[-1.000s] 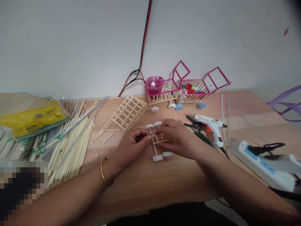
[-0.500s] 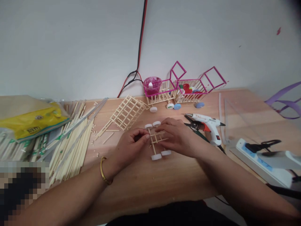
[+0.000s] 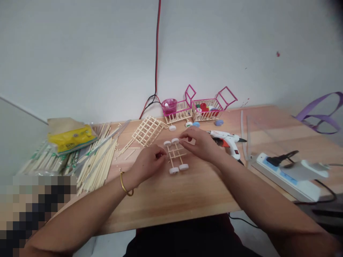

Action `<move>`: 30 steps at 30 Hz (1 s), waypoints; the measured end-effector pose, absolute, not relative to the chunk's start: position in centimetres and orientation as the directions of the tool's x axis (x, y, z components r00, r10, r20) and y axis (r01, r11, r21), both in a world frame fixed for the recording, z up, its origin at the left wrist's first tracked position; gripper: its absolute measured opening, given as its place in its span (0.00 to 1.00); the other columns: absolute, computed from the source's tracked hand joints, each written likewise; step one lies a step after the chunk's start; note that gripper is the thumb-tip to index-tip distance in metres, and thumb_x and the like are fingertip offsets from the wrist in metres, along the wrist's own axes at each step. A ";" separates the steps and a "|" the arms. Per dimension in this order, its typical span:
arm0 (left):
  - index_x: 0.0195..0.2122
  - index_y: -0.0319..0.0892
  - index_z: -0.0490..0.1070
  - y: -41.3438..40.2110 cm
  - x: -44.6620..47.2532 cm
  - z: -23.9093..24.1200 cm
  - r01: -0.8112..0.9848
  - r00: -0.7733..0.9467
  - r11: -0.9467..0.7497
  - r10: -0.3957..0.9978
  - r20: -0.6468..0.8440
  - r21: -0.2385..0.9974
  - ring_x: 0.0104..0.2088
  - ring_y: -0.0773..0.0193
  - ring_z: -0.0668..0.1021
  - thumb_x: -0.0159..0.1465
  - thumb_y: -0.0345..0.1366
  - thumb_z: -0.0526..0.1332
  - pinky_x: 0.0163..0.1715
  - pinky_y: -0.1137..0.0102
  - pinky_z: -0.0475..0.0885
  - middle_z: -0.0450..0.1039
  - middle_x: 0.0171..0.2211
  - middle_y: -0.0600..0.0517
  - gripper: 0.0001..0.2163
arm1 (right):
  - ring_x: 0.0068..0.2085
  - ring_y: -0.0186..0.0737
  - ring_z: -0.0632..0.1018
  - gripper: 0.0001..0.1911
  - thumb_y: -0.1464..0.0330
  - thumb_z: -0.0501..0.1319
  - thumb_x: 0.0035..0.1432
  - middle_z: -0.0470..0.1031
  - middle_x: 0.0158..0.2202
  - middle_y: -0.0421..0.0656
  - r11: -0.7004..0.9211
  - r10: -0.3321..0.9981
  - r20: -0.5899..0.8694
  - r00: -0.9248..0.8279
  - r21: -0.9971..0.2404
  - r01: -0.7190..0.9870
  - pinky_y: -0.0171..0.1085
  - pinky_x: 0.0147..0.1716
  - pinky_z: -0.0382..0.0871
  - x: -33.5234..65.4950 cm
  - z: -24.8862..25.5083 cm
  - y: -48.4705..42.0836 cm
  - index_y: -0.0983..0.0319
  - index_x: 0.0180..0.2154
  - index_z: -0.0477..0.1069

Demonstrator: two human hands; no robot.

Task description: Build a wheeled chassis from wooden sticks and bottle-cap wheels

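Observation:
A small wheeled frame of wooden sticks (image 3: 175, 154) rests on the table, with white bottle-cap wheels (image 3: 183, 166) at the ends of its two axles. My left hand (image 3: 150, 161), a gold bangle on its wrist, is beside the frame's left edge. Its fingers are curled together, and whatever they may hold is hidden. Over on the frame's far right side is my right hand (image 3: 198, 142), thumb and fingers apart, close to a far wheel. Nothing shows between those fingers.
Behind are a stick lattice (image 3: 148, 131) and two pink-trimmed stick carts (image 3: 179, 113), (image 3: 207, 110) holding a cup and caps. Loose sticks (image 3: 100, 166) and a yellow packet (image 3: 72, 138) lie left. A glue gun (image 3: 227, 139) and power strip (image 3: 289, 178) lie right.
My right hand has drawn back from the middle of the wheeled frame, uncovering its crosspieces. My left fingers have moved slightly off its left side. The camera view has shifted.

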State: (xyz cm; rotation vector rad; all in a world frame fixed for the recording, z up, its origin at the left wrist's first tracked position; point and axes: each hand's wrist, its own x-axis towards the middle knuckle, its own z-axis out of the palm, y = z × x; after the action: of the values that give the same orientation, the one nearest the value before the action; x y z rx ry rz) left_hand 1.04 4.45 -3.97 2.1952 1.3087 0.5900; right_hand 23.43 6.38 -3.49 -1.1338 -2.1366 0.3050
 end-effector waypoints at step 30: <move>0.22 0.40 0.65 0.5 -3.0 -0.4 0.855 0.392 -0.350 0.920 -0.033 0.382 0.24 0.67 0.67 0.49 0.30 0.56 0.24 0.74 0.57 0.67 0.21 0.55 0.01 | 0.33 0.36 0.71 0.07 0.70 0.57 0.55 0.74 0.30 0.43 0.602 0.772 0.575 -0.272 -0.523 0.604 0.34 0.34 0.61 22.7 -2.5 4.7 0.64 0.31 0.73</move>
State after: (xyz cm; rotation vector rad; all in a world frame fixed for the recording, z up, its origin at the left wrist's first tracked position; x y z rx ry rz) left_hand -3.01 0.51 -0.41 2.3178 1.5432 0.2661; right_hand 22.72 4.69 -2.55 -1.0901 -1.9838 0.2518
